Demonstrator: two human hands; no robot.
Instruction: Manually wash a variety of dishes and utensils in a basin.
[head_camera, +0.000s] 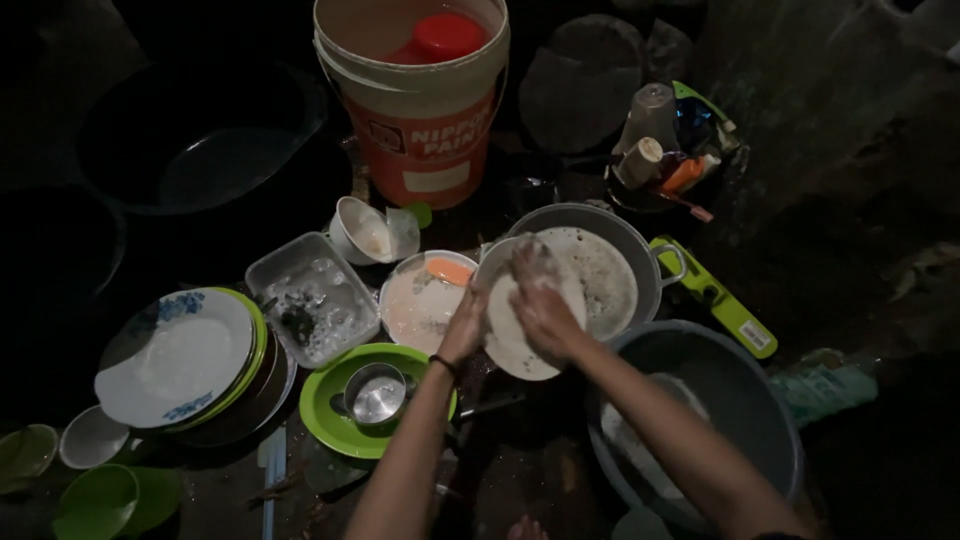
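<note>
Both hands work on 1 white plate (512, 335), held tilted over the dark ground beside a grey metal pot (600, 270). The left hand (462, 325) is closed on the plate's left rim, thumb over the edge, which steadies it; the right hand (540, 300) lies on the plate's face with fingers curled, seemingly pressing something soapy against it, though whether it grips a sponge cannot be made out. Holding the plate up on edge like this leaves its face open to the rubbing hand. Just to the right stands a grey basin (745, 400), under the right forearm. To the left, near the left hand, sit a round tray with an orange piece (425, 300), a clear rectangular container (312, 298) and a green plate (330, 405) bearing a small steel cup (377, 393). Farther left lies a stack of plates (185, 365). An orange-and-white bucket (420, 110) stands behind.
</note>
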